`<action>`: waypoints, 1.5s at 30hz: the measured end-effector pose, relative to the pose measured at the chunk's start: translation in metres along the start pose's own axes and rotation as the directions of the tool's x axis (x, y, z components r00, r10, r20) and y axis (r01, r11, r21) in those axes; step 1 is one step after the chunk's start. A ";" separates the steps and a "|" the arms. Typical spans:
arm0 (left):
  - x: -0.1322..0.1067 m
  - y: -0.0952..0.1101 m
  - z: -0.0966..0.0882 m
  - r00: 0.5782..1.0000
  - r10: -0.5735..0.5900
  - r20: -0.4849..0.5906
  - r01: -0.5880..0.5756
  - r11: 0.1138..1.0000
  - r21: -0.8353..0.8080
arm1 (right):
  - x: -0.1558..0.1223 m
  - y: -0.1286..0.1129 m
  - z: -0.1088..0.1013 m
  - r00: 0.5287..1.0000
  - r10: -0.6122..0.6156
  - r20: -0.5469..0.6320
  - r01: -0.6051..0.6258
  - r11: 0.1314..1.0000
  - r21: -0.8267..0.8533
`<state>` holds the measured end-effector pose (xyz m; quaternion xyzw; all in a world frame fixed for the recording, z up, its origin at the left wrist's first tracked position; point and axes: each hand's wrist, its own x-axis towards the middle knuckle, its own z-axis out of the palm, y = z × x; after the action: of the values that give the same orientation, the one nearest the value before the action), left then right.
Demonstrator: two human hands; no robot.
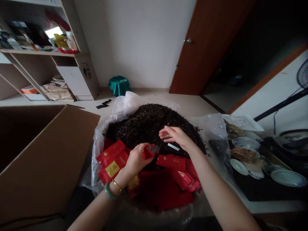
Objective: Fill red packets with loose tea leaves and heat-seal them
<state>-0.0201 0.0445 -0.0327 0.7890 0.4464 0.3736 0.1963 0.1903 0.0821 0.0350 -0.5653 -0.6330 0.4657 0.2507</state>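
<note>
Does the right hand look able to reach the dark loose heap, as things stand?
Very likely yes: the right hand looks empty and seems to be over the dark loose heap, whose top lies uncovered, with nothing visible blocking the way.

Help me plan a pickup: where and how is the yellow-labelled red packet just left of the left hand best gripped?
Pinch the red packet by its left edge, probably from above left: its flat face is up, and the left hand crowds its right.
</note>
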 end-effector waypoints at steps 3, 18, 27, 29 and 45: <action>0.001 -0.004 0.000 0.998 -0.048 -0.030 0.046 0.996 -0.074 | 0.041 0.013 0.010 0.998 0.051 -0.033 -0.059 0.938 -0.343; 0.012 -0.011 -0.013 0.966 -0.207 -0.153 0.179 0.968 -0.178 | 0.063 0.018 0.070 0.998 0.070 0.003 -0.049 0.720 -0.692; 0.012 -0.014 -0.009 0.973 -0.174 -0.151 0.151 0.976 -0.157 | 0.064 0.028 0.068 0.998 -0.019 -0.058 -0.025 0.743 -0.669; 0.012 -0.014 -0.009 0.974 -0.173 -0.146 0.152 0.977 -0.148 | 0.063 0.027 0.060 0.996 -0.061 -0.066 0.003 0.762 -0.647; 0.014 -0.018 -0.006 0.959 -0.250 -0.136 0.239 0.967 -0.087 | 0.002 -0.078 0.016 0.923 -0.355 0.147 0.374 0.739 -0.561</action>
<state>-0.0301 0.0661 -0.0350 0.6911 0.5405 0.4184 0.2351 0.1386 0.0847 0.0954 -0.4724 -0.8461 0.2013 0.1432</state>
